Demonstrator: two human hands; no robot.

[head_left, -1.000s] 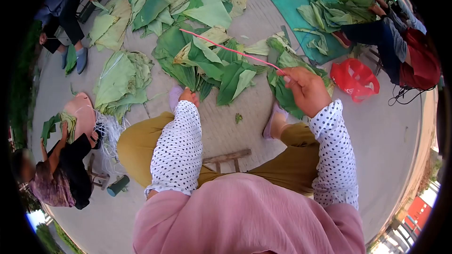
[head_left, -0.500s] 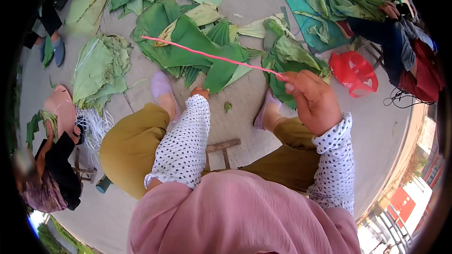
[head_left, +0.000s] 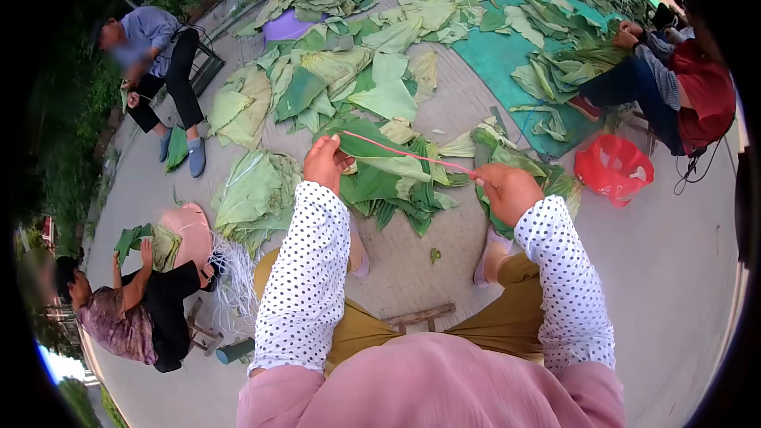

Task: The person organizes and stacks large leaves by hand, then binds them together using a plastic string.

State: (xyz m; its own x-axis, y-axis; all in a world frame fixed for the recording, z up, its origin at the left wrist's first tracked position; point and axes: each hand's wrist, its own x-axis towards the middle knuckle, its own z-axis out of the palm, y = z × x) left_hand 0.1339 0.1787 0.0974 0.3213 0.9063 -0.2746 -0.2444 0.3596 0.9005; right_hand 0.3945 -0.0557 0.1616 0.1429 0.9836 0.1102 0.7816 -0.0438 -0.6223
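Observation:
My right hand [head_left: 511,192] pinches one end of a thin pink string [head_left: 404,152], which stretches left across the front of a large green leaf [head_left: 372,149]. My left hand [head_left: 325,162] is closed at the leaf's left edge, and the leaf appears raised over the pile. The string's far end is by my left fingertips; whether they grip it too I cannot tell. Beneath lies a pile of green leaves [head_left: 388,196], and a smaller leaf bundle [head_left: 559,178] sits beyond my right hand.
A red plastic bag [head_left: 614,170] stands at right. At left are a flat leaf stack [head_left: 254,190], white strings [head_left: 234,277] and a pink basin [head_left: 189,230]. Co-workers sit at left and right handling leaves. More leaves cover a green tarp [head_left: 491,59] and the ground ahead.
My left hand has risen from the pile with the green leaf and come near the string's left end. My right hand still holds the string. The camera view has tilted up.

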